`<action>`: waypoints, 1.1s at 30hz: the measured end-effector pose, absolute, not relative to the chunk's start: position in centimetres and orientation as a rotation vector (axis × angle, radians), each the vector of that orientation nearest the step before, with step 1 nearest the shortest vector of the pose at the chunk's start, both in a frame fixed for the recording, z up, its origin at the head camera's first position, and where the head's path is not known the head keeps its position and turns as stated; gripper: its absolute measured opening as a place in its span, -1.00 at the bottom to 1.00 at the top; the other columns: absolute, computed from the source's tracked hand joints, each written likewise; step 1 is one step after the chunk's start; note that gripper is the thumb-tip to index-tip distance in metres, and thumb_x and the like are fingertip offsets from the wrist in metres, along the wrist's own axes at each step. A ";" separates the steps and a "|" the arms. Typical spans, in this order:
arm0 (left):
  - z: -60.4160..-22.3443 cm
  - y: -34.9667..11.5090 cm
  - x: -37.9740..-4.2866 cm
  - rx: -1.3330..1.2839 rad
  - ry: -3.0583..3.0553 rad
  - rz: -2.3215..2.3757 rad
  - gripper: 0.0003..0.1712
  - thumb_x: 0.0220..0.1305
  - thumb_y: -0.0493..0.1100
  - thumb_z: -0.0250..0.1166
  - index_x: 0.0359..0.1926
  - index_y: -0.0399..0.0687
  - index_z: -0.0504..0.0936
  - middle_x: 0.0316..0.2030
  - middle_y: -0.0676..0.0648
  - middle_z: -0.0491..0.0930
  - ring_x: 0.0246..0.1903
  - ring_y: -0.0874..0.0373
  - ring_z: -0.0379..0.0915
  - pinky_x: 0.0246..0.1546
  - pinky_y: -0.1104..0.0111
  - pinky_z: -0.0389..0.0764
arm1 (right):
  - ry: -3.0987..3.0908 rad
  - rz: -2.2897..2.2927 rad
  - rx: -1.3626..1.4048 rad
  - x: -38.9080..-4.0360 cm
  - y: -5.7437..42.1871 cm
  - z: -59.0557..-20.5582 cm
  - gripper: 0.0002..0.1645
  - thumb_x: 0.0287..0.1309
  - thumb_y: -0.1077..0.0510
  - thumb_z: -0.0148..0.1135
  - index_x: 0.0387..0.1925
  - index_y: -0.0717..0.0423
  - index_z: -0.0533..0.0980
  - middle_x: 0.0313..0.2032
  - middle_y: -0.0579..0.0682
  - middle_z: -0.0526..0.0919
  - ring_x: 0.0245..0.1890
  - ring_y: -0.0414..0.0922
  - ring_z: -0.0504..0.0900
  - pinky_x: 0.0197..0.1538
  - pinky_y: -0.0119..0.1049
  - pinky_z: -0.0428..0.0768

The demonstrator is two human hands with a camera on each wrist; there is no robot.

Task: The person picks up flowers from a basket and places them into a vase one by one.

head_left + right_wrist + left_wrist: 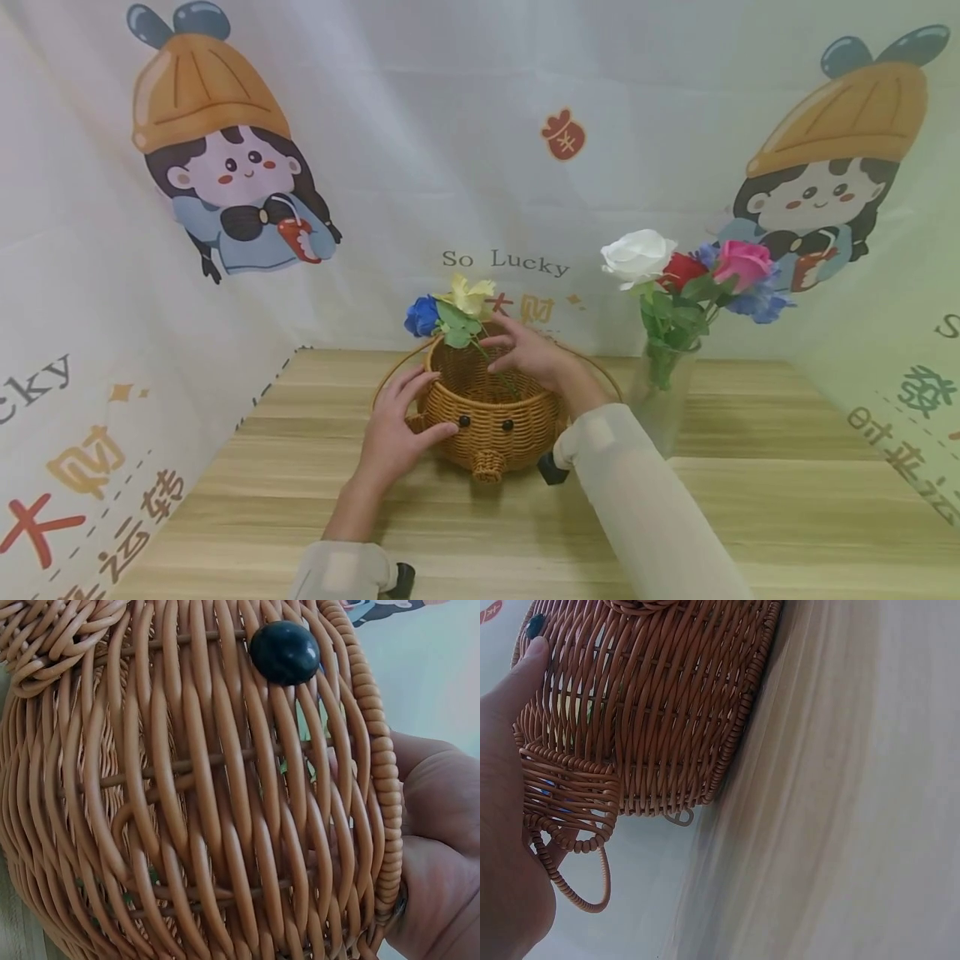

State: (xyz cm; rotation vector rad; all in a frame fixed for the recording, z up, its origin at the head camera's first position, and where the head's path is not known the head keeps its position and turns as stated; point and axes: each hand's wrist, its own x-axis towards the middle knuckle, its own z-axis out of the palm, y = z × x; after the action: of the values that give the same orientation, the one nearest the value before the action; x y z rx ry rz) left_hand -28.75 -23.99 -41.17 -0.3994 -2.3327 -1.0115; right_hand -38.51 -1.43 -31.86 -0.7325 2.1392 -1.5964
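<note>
A brown wicker basket (491,429) with black button eyes and a woven snout stands on the table. My left hand (397,421) holds its left side, thumb on the front near one eye and fingers at the rim. The left wrist view shows the thumb (529,675) by the dark eye. My right hand (528,354) reaches over the right rim, its fingers spread beside the flower stems. A yellow flower (467,296) and a blue rose (422,317) lean out over the back left rim. In the right wrist view the basket wall (225,780) hides the right fingertips.
To the right stands a clear vase (663,408) with a white rose (639,257), a red rose (682,272), a pink rose (742,263) and blue flowers (761,302). A printed cloth (420,142) surrounds the wooden table (750,517). The basket's thin handle (603,375) is lowered behind the rim.
</note>
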 end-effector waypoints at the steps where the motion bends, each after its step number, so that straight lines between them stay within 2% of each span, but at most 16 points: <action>1: -41.1 -24.0 -28.8 -0.399 -2.330 -1.016 -0.15 -0.05 0.18 0.53 0.30 0.20 0.46 0.35 -0.08 0.27 0.32 -0.11 0.14 0.01 -0.07 0.51 | 2.137 -1.587 -0.735 -38.6 -1.5 -31.8 0.08 0.14 0.54 0.13 0.54 0.02 -0.15 0.34 0.25 0.31 0.11 0.19 0.52 0.36 0.08 0.16; 6: -41.1 -24.0 -28.8 -0.403 -2.324 -1.006 -0.15 -0.07 0.17 0.54 0.29 0.19 0.47 0.35 -0.08 0.28 0.32 -0.11 0.14 0.05 -0.11 0.46 | 2.127 -1.528 -0.731 -38.5 -1.7 -31.7 0.07 0.16 0.53 0.12 0.54 0.04 -0.18 0.36 0.27 0.27 0.10 0.14 0.53 0.36 0.09 0.15; 11: -41.1 -24.0 -28.8 -0.410 -2.324 -1.007 -0.15 -0.06 0.16 0.54 0.29 0.13 0.48 0.35 -0.12 0.28 0.32 -0.14 0.14 0.02 -0.10 0.50 | 2.112 -1.471 -0.706 -38.4 -1.7 -31.7 0.13 0.15 0.52 0.13 0.54 0.04 -0.27 0.37 0.24 0.25 0.07 0.11 0.56 0.39 0.07 0.10; 15: -41.2 -24.0 -28.8 -0.410 -2.320 -1.002 -0.15 -0.06 0.16 0.54 0.29 0.13 0.48 0.35 -0.11 0.28 0.32 -0.13 0.13 0.08 -0.17 0.41 | 2.119 -1.433 -0.701 -38.3 -1.7 -31.7 0.15 0.16 0.52 0.12 0.53 0.07 -0.34 0.39 0.24 0.23 0.06 0.08 0.57 0.40 0.06 0.08; 20: -41.3 -24.0 -28.9 -0.417 -2.319 -0.973 -0.15 -0.06 0.17 0.54 0.29 0.19 0.47 0.35 -0.05 0.29 0.34 -0.09 0.13 0.15 -0.21 0.29 | 2.141 -1.415 -0.658 -38.6 -1.9 -31.9 0.15 0.17 0.52 0.13 0.54 0.00 -0.32 0.39 0.23 0.24 0.03 0.10 0.58 0.38 0.05 0.15; 28: -41.3 -23.9 -28.9 -0.413 -2.321 -0.972 -0.16 -0.06 0.18 0.53 0.29 0.23 0.47 0.35 -0.04 0.29 0.34 -0.09 0.13 0.16 -0.21 0.28 | 2.146 -1.514 -0.673 -38.5 -1.9 -32.1 0.13 0.16 0.56 0.11 0.55 -0.03 -0.24 0.31 0.27 0.34 0.00 0.10 0.60 0.21 0.03 0.42; 33: -41.3 -24.0 -28.9 -0.402 -2.329 -0.973 -0.16 -0.06 0.19 0.53 0.29 0.22 0.47 0.35 -0.03 0.28 0.34 -0.10 0.12 0.17 -0.22 0.26 | 2.145 -1.596 -0.672 -38.4 -1.8 -32.1 0.07 0.17 0.54 0.13 0.54 -0.01 -0.16 0.27 0.30 0.38 0.02 0.11 0.59 0.14 0.06 0.46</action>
State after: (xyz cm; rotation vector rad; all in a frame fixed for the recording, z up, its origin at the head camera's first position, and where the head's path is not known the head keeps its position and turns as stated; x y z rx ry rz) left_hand -28.86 -24.03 -41.28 -0.4017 -2.3295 -0.9727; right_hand -38.38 -1.83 -32.07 -0.6720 2.1454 -1.5964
